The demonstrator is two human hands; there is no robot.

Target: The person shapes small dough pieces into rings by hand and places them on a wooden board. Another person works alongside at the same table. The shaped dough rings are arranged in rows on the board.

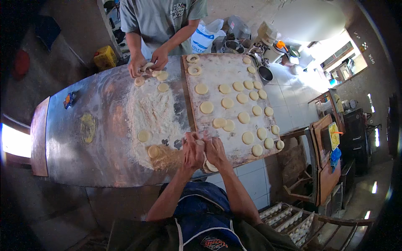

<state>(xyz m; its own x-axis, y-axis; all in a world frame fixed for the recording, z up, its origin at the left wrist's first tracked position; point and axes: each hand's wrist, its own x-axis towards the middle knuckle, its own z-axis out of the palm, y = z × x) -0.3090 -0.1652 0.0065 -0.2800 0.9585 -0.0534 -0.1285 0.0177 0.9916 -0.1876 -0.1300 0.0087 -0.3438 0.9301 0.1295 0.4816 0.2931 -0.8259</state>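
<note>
My left hand and my right hand are close together over the near left edge of the floured board. Their fingers are curled around a piece of dough, mostly hidden, with a pale bit showing between them. Just below my hands, a pale dough round lies partly covered at the board's edge. To the left, on loose flour, are a dough round and another dough round. Several flat dough rounds are spread over the board to the right.
Across the table, a co-worker's hands hold a dough ring. Two dough rings lie at the board's far left corner. A metal pot stands beyond the board. At the lower right is a rack with rows of pale pieces.
</note>
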